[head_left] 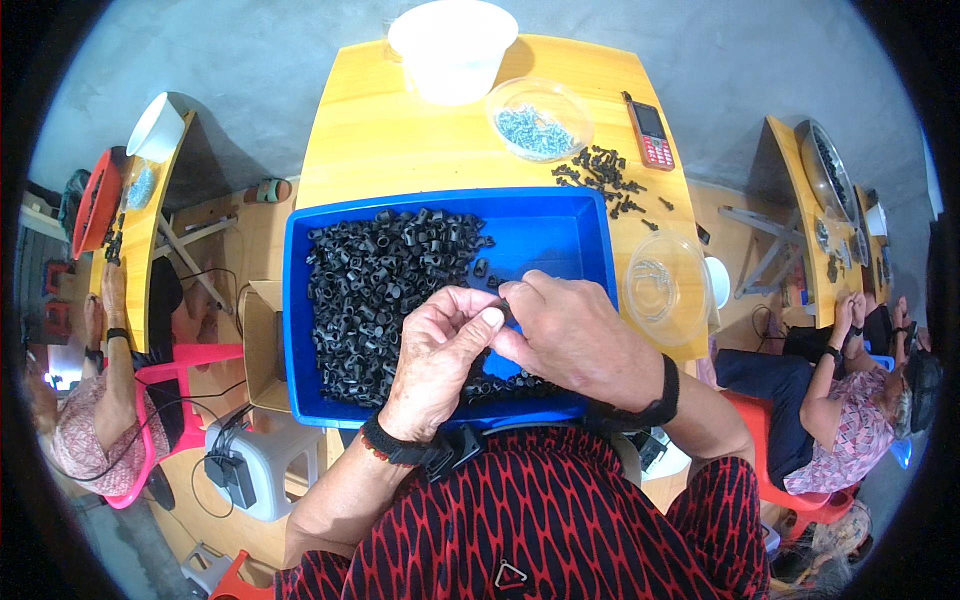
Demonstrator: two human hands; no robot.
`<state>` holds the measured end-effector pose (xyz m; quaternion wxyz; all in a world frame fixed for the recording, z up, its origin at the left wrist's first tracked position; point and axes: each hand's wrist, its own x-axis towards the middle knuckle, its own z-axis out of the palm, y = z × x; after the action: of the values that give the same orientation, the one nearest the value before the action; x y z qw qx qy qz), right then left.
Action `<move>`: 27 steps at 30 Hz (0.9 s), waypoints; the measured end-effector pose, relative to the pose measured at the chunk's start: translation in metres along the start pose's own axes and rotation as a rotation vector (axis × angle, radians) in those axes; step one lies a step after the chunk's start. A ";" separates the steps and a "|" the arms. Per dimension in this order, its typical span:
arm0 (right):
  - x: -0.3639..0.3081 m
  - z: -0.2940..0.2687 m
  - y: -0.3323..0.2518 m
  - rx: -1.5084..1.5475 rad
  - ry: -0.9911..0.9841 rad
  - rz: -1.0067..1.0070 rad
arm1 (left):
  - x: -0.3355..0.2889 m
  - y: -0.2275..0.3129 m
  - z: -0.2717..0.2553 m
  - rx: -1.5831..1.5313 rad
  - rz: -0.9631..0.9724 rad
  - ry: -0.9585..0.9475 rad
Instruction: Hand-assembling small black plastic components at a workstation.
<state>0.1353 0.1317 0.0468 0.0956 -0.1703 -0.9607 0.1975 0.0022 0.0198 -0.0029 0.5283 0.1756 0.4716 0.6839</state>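
We think of the blue tray [548, 235] as a clock, with 12 on its far side. The left hand [435, 350] pinches a small dark piece [502, 311] with its thumb and finger, a bit toward 3 o'clock from the tray's middle. The right hand [570, 325] has its fingers curled in close to that piece, near the left thumb. We cannot tell if it grips the piece too, because its own fingers hide the spot.

Lots of black parts [370, 290] lie heaped on the 9 o'clock side. Past the rim, a clear bowl [575, 110] of silvery bits [530, 130] sits at 1 o'clock, and loose black bits [605, 178] lie at 2 o'clock.

We think the step in hand is fitting or turning the small piece. We guess the next move calls for a steady left pinch and a gentle push or twist from the right, since such a tiny thing could slip.
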 end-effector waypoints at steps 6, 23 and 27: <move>-0.005 0.005 0.002 0.017 -0.002 -0.003 | -0.003 0.003 -0.001 0.102 -0.021 -0.025; -0.003 0.012 0.003 0.056 0.166 -0.099 | -0.008 0.011 0.007 0.285 0.276 -0.065; -0.002 0.006 0.008 0.054 0.085 -0.166 | -0.008 0.008 0.006 0.286 0.259 -0.056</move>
<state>0.1379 0.1358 0.0374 0.1567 -0.0959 -0.9609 0.2072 0.0052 0.0157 0.0086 0.4185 0.3273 0.5224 0.6670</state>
